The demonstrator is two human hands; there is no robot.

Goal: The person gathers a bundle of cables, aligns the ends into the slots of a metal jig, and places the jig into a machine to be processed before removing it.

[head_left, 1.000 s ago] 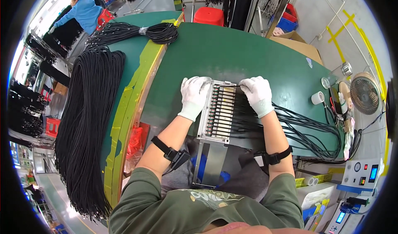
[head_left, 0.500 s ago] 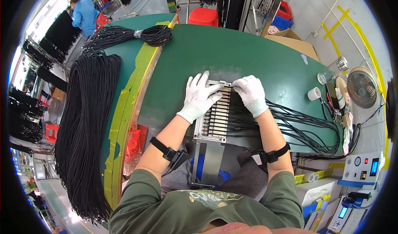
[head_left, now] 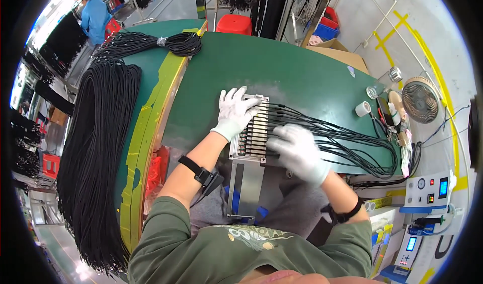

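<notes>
A metal slotted fixture (head_left: 249, 157) lies on the green table near its front edge, with a row of slots carrying black cable ends. From its right side several black cables (head_left: 347, 125) run in a loose bundle across the table and loop back at the right. My left hand (head_left: 234, 114), in a white glove, rests on the fixture's upper left with fingers apart; thumb and forefinger reach over the slots. My right hand (head_left: 298, 152), also gloved, is over the cables beside the fixture's lower right. Motion smears its fingers, so any hold is unclear.
A yellow-taped ledge (head_left: 151, 128) divides the table; beyond it lie a long hank of black cables (head_left: 100, 148) and a tied coil (head_left: 183, 43). At right stand a fan (head_left: 420, 100), a white roll (head_left: 362, 109) and a control box (head_left: 426, 193). A person (head_left: 94, 17) is far left.
My right hand has left the fixture's top right corner and come down toward me, over the lower cables. The left hand stays on the fixture. The whole view has shifted slightly.
</notes>
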